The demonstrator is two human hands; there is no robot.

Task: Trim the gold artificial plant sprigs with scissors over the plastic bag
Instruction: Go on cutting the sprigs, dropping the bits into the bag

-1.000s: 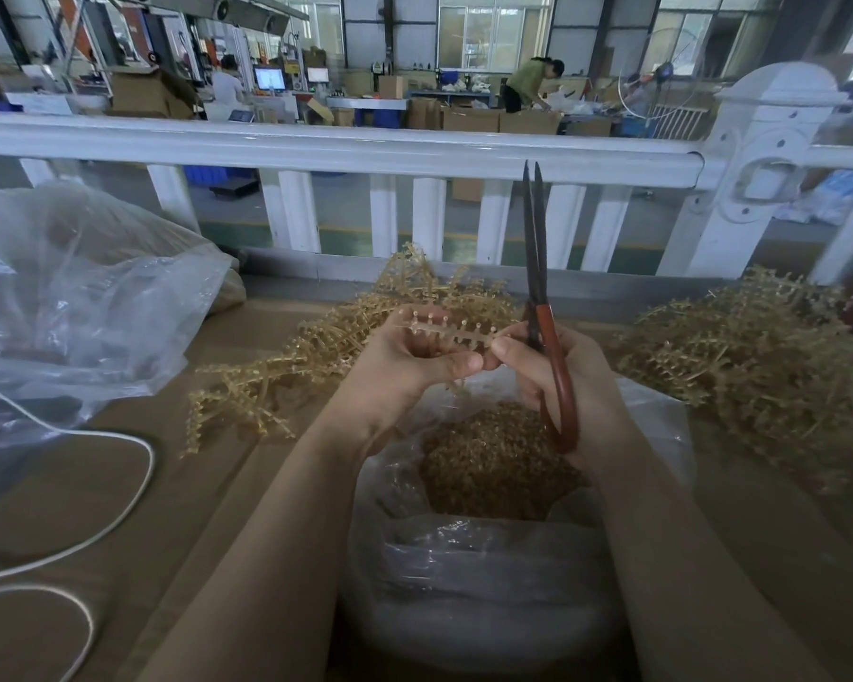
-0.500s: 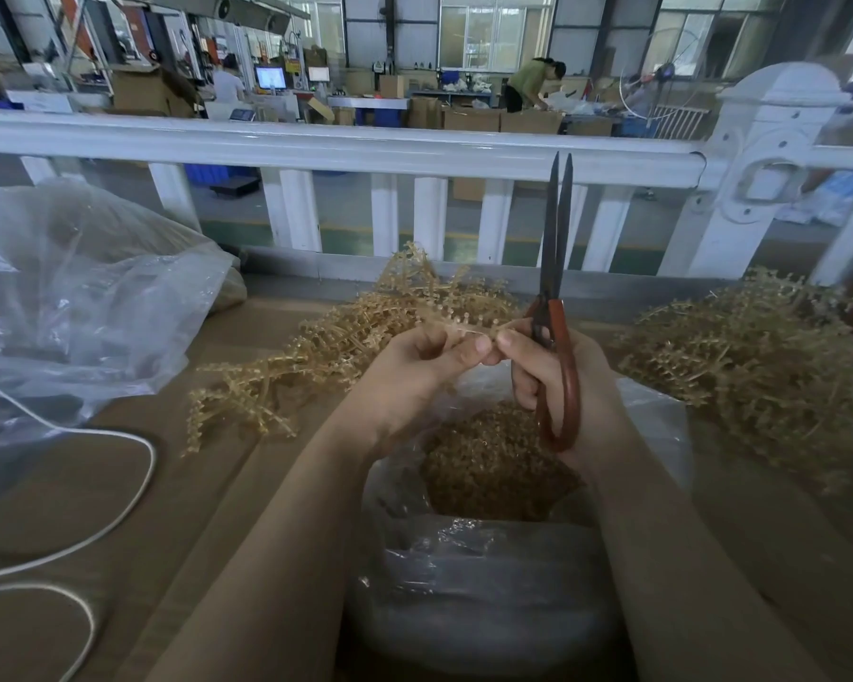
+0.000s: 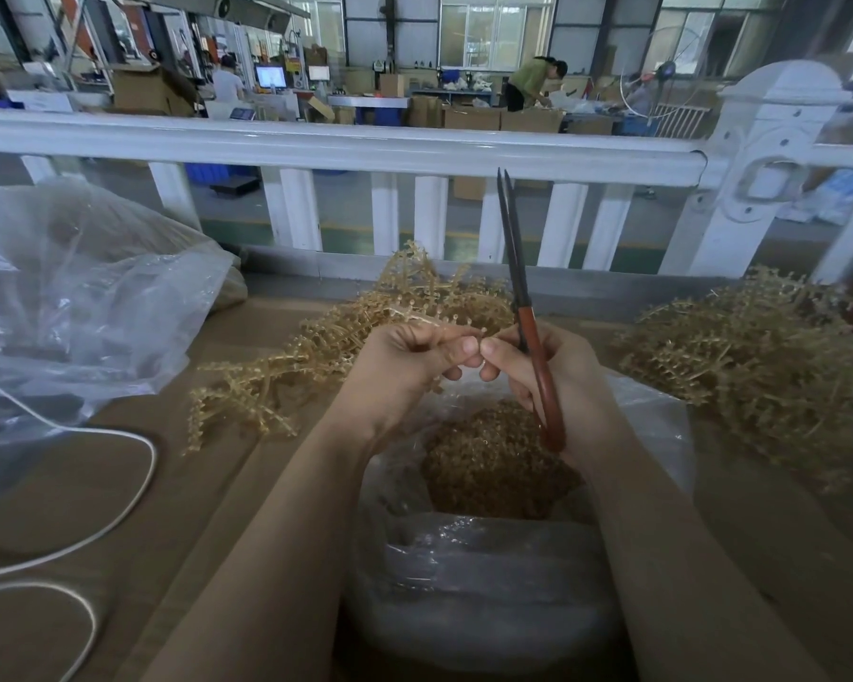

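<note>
At far left a crumpled clear plastic sheet (image 3: 85, 307) is heaped on the brown desk (image 3: 70, 484), w/ a white cable (image 3: 134, 494) looped across the surface below it. Next, toward centre, a loose pile of gold sprigs (image 3: 316, 356) is spread on the desk, reaching back to the white railing (image 3: 346, 147).

The left hand (image 3: 405, 366) is raised over the bag; a thin gold sprig (image 3: 432, 321) is pinched betw. its thumb and curled fingers, the sprig running along the top of the hand toward the other hand's fingertips. Whether the right fingertips also touch the sprig can't be told.

Below both hands, an open clear plastic bag (image 3: 483, 578) is seen at the near edge of the desk, approx. centred, w/ a mound of gold cuttings (image 3: 493, 460) inside.

The right hand (image 3: 557, 381) is wrapped round the red-brown handles of the scissors (image 3: 523, 307), fingers curled. The dark blades are pointed up and slightly left, nearly closed, tips seen against the railing. The blades are not on the sprig.

At right a second, bigger heap of gold sprigs (image 3: 759, 366) is piled on the desk, just beside the bag.
</note>
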